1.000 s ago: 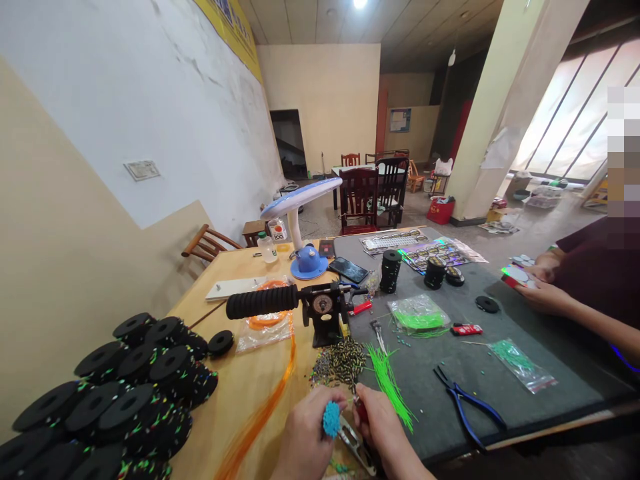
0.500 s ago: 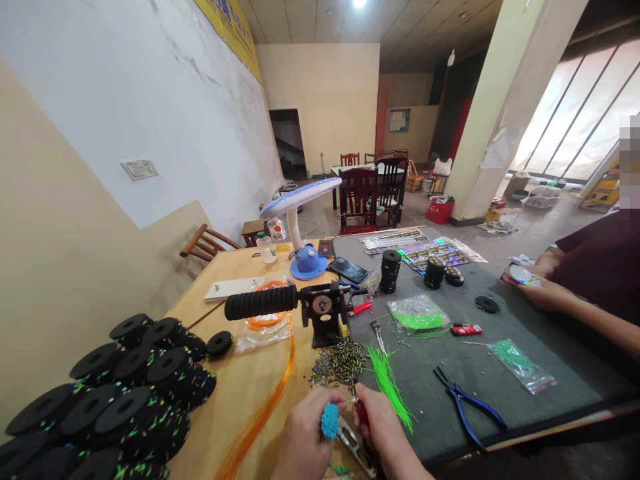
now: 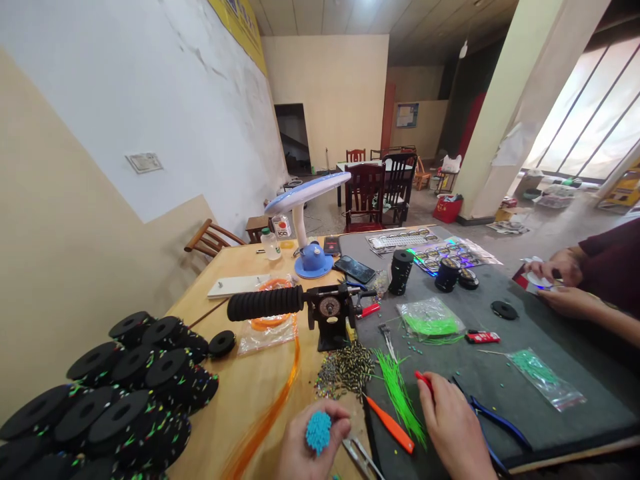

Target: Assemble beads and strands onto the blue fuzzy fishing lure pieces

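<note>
While our left hand [image 3: 297,440] clasps a blue bundle [image 3: 319,432], our right hand [image 3: 453,420] pinches a red object [image 3: 423,379]. Between them lies an orange-handled tool [image 3: 390,424].

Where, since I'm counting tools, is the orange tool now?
In the head view, the orange tool lies low, right of centre, between the left hand and the right hand, beside the green strands.

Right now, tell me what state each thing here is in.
Left hand: grip closed around blue bundle.
Right hand: fingers touching a red item.
Orange tool: lying flat.
Pliers: handles spread, partly hidden.
Phone: lying flat, screen dark.
Bottle: upright, green cap on.
Lamp: upright.
</note>
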The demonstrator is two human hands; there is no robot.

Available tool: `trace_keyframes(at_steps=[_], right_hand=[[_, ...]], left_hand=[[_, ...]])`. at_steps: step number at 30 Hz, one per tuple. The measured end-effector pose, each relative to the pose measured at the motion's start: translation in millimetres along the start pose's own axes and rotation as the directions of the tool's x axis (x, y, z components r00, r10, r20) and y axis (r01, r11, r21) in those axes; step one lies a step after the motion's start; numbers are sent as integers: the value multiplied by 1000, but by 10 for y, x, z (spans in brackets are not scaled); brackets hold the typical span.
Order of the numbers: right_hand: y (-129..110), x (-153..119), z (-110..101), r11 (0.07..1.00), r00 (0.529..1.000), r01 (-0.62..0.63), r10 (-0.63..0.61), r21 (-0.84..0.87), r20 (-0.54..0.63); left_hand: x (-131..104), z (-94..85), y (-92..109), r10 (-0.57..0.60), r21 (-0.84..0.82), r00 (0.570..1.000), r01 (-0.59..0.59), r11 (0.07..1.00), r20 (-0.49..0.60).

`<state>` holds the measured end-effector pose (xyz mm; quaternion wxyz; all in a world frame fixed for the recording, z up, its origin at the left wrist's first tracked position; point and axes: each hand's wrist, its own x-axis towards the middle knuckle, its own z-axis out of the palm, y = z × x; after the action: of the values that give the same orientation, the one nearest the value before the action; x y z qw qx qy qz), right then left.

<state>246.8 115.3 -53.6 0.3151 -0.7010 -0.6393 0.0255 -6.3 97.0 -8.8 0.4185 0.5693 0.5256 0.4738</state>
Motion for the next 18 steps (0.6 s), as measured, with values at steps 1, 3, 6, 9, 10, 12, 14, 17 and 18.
trace_keyframes(at_steps=[1, 3, 6, 9, 10, 12, 14, 17, 18], right_hand=[[82, 1, 37, 996, 998, 43, -46, -75, -36], [204, -7, 105, 977, 989, 105, -122, -185, -80], [256, -28, 123, 953, 972, 156, -195, -259, -129], [91, -39, 10, 953, 952, 225, -259, -203, -160], [-18, -39, -45, 952, 946, 269, -289, -144, -146], [-290, -29, -157, 928, 925, 373, -371, 11, -79], [-579, -14, -235, 866, 873, 488, -483, 111, -64], [-902, -5, -210, 790, 799, 602, -594, 116, -94], [-960, -8, -153, 771, 777, 629, -620, 103, -109]], left_hand=[[-4, 11, -5, -42, -52, 999, 41, 998, -9], [0, 28, -8, -98, -141, 995, 97, 985, -1], [16, 44, -1, -128, -200, 992, 127, 971, 8], [23, 57, 20, -136, -185, 991, 131, 974, -17], [25, 61, 31, -132, -172, 991, 125, 977, -29], [31, 65, 54, -109, -138, 993, 102, 985, -44], [41, 66, 63, -72, -88, 997, 70, 994, -17], [38, 74, 21, 2, -13, 1000, -2, 1000, 1], [31, 80, -7, 29, 1, 999, -29, 1000, -33]])
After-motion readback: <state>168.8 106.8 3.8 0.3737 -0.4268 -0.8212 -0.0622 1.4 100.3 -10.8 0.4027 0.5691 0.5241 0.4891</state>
